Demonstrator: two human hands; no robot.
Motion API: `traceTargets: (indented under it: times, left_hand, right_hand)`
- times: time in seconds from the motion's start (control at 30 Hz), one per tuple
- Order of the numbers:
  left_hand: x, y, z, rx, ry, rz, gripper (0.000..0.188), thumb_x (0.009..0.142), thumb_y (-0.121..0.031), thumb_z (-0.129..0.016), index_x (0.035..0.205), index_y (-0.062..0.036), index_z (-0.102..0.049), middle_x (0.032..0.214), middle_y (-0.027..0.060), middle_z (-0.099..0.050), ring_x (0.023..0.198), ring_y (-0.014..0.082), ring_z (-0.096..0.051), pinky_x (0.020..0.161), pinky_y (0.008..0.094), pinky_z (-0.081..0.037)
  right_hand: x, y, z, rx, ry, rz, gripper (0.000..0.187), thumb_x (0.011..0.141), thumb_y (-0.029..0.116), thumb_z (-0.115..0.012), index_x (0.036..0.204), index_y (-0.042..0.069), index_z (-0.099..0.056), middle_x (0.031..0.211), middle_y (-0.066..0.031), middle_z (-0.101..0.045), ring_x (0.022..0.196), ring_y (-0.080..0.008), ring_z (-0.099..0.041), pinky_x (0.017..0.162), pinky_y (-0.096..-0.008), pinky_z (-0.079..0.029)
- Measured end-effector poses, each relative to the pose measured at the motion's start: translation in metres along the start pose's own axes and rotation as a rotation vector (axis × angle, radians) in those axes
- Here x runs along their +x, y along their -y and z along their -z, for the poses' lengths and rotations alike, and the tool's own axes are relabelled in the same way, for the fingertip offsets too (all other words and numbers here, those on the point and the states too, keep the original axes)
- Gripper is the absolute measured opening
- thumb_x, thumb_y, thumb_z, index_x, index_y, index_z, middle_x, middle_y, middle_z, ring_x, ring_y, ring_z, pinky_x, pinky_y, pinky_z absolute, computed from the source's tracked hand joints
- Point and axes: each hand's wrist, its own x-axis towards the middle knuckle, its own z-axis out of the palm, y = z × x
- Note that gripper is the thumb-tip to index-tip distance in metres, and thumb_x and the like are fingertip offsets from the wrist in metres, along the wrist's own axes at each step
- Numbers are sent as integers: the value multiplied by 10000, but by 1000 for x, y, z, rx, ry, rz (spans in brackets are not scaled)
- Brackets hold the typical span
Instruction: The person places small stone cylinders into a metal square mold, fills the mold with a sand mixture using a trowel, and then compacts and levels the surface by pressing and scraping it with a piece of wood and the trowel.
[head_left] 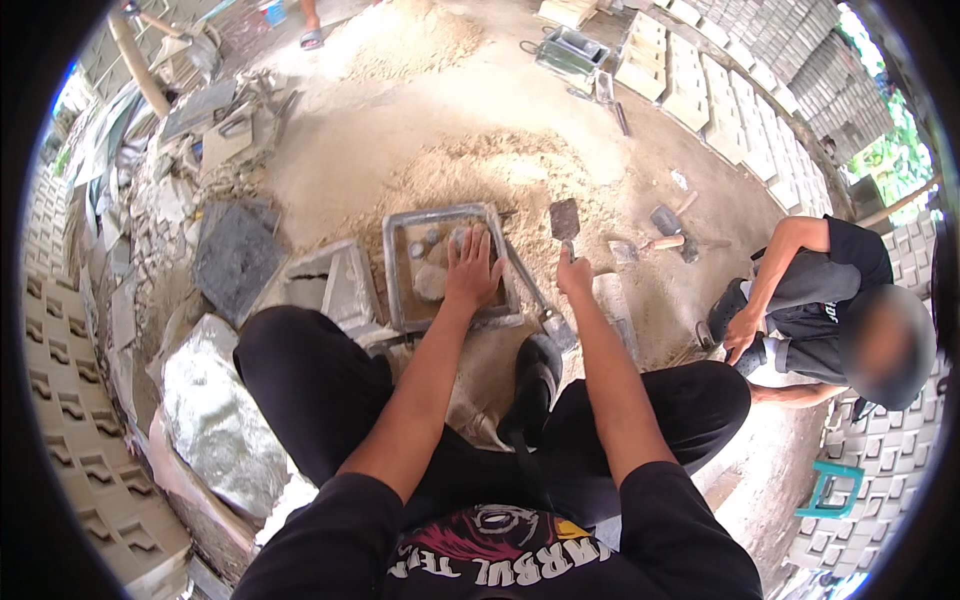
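Observation:
My left hand lies open with its fingers spread, palm down over the right inner part of a grey rectangular frame. Brown sandy material and several pale lumps show inside the frame; what lies beneath the palm is hidden. My right hand grips the handle of a small trowel, right of the frame. Its flat, dirt-coated blade points away from me over loose sand. Between the frame and my right forearm lies a long bar-like tool with a thicker near end.
Hand tools with wooden handles lie right of the trowel. A person crouches at the right, near a teal stool. Broken slabs and a plastic sack are on the left. Rows of pale blocks line the far right.

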Motion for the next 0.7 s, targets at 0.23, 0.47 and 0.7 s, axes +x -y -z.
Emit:
traceTargets:
  times: [0.23,0.47,0.7]
  left_hand:
    - [-8,-9,-7,55,8,-4,708,967,-468,-384,1478,5,-257,1575,150,-197,1468,301,-143,1184,514,-56]
    - [-2,-18,-7,28,-27,-30,757,946,-502,-432,1480,5,-258,1564,145,-236,1466,275,-171,1182,507,-82]
    - [-3,-13,-8,21,-27,-26,726,965,-476,-407,1484,6,-246,1564,147,-235,1463,279,-178,1184,497,-89]
  right_hand:
    - [14,17,-29,52,82,-140,723,972,526,-308,1133,-137,-547,1136,-373,-575,1099,-461,-575,971,-501,-429]
    - [7,-8,-82,209,259,23,613,947,573,-451,961,-22,-600,688,-140,-629,523,-231,-622,480,-374,-494]
    - [5,-26,-79,318,177,-25,621,927,587,-479,924,-21,-600,688,-145,-612,554,-247,-590,501,-367,-463]
